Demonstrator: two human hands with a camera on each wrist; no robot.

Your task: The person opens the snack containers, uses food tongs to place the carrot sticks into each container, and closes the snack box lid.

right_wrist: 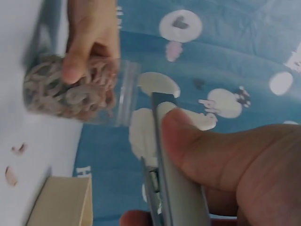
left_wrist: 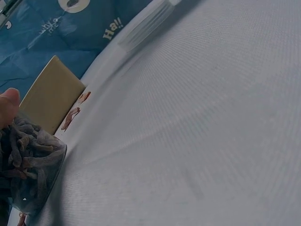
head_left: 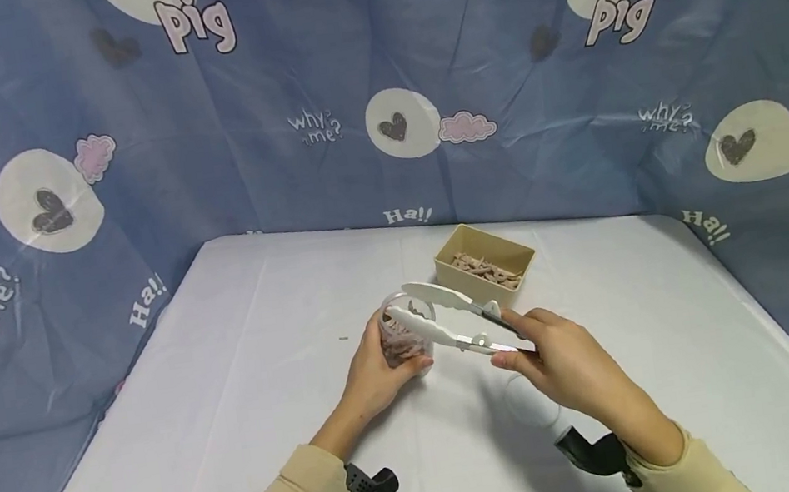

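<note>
In the head view, my left hand grips a clear plastic jar filled with brownish dried strips. The jar's rim is uncovered and tipped toward the right. My right hand holds a pair of tongs with white tips and metal handles, thumb on one side and fingers on the other. The tongs' tips are spread and overlap the jar's mouth in this view. From the right wrist, the jar lies sideways in the picture, the left thumb pressed on its wall.
Behind the hands stands a beige rectangular box with more of the strips inside. A clear round lid lies on the white table below the right hand. Loose strips lie near the box. A blue printed cloth hangs around the table.
</note>
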